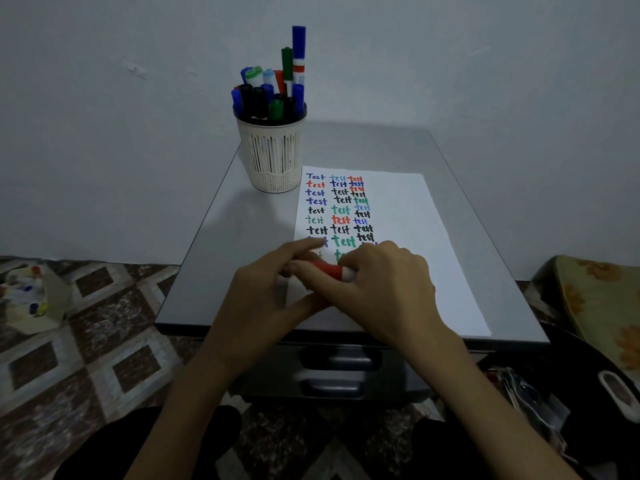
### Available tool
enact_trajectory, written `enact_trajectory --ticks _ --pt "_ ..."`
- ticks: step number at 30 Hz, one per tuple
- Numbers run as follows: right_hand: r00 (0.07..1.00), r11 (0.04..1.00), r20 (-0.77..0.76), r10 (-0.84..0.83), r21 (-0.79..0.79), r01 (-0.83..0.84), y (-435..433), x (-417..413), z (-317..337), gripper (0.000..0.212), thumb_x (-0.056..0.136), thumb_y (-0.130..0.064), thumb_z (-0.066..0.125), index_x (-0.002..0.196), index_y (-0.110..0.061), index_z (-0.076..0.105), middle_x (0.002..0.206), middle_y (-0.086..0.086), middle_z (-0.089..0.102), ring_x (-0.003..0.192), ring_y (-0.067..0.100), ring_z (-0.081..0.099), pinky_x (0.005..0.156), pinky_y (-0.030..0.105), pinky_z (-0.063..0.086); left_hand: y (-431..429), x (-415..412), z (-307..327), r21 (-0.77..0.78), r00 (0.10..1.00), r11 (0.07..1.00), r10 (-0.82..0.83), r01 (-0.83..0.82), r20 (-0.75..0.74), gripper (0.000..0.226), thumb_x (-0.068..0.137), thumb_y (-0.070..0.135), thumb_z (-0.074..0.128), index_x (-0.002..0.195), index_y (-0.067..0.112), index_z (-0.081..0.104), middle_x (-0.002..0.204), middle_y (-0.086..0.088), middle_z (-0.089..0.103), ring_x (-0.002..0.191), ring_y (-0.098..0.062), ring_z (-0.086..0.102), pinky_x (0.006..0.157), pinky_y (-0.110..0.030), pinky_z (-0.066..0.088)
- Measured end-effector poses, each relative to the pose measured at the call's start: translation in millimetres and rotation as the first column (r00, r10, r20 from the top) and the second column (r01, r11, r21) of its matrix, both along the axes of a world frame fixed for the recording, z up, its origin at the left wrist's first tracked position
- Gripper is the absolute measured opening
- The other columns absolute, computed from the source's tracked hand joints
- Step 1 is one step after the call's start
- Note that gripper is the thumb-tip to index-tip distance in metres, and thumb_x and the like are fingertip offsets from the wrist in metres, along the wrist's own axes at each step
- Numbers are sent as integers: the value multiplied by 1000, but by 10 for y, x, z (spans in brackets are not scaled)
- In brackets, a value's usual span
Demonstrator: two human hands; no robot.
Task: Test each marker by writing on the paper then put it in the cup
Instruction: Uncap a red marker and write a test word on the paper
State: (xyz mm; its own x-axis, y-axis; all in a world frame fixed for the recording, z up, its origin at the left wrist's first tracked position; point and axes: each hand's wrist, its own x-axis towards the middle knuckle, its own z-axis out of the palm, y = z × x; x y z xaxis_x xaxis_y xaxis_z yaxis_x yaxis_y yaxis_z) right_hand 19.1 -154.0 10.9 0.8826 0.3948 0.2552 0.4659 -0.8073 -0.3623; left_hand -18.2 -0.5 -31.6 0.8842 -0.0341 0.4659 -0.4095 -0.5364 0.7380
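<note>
The left hand (263, 292) and right hand (388, 289) held a red marker (327, 269) between them over the paper (415, 237). The cup (273, 157), crowded with markers, stood at eleven o'clock from the paper.

Grey surface (214, 244), the top of a drawer unit, stands on a patterned tile floor (104, 341). Slotted cream cup (273, 157) full of capped markers (266, 98) stands upright at 11 o'clock, base just beside the far-left corner of the white paper (408, 216), which lies flat from 12 to 5 o'clock with coloured "test" columns. Open carton (33, 299) on the floor at 9 o'clock, contents blurred.
</note>
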Motion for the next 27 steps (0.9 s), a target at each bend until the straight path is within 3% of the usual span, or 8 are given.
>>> enact_trajectory --ticks 3,5,7,12,17,20,24,27 --pt "998 999 56 -38 32 36 -53 38 -28 63 79 -75 43 51 -18 46 53 -11 52 42 7 47 44 17 24 160 17 -65 398 980 905 190 -150 -62 81 79 73 34 141 21 37 140 4 47 130 -10 41 108 -30 31" --pt "993 998 106 -43 49 38 -91 81 -56 65 81 -74 44 51 -16 48 54 -9 56 42 7 47 43 19 26 205 5 -98 592 947 792 288 -152 -142 89 79 75 7 149 22 16 155 4 20 142 -5 10 116 -31 6" --pt "993 998 117 -34 53 28 -116 128 -90 69 79 -77 38 54 -15 54 55 -8 60 42 8 47 43 20 27 187 -2 -139 692 938 710 315 -130 -146 87 78 70 -14 149 23 0 157 7 4 140 -1 -6 117 -32 -3" --pt "993 999 122 6 44 -12 -162 225 -172 72 78 -77 29 65 -16 65 64 -6 67 47 10 54 46 25 42 148 -3 -137 725 929 675 341 -134 -146 84 77 62 -25 149 25 -6 156 9 -6 141 -2 -11 117 -34 -4" --pt "992 987 130 -9 162 -12 -194 254 -234 63 80 -73 28 49 -22 46 58 -9 64 41 9 50 42 18 28 129 3 -139 733 927 667 345 -133 -146 80 79 60 -21 149 25 -6 157 9 -5 142 -3 -11 117 -34 -4" --pt "998 951 58 -36 310 16 -159 286 -195 58 84 -74 31 59 -24 45 57 -10 60 46 5 54 43 14 31 137 4 -148 721 928 679 342 -136 -147 80 80 60 -20 149 25 -4 156 10 -4 141 -1 -11 117 -33 -6" --pt "974 802 -204 97 596 45 -72 608 -38 32 97 -48 43 93 -17 46 67 -1 54 52 10 46 54 28 40 137 -1 -150 709 930 689 343 -152 -134 79 80 60 -18 150 25 -1 157 11 -2 141 -1 -8 116 -31 -7" --pt "962 747 -224 155 664 35 37 913 167 14 98 -27 50 99 -14 50 83 -3 57 69 11 55 66 26 50 142 -8 -144 683 932 712 337 -162 -131 78 82 59 -15 150 26 3 156 11 2 142 -1 -4 115 -29 -7"
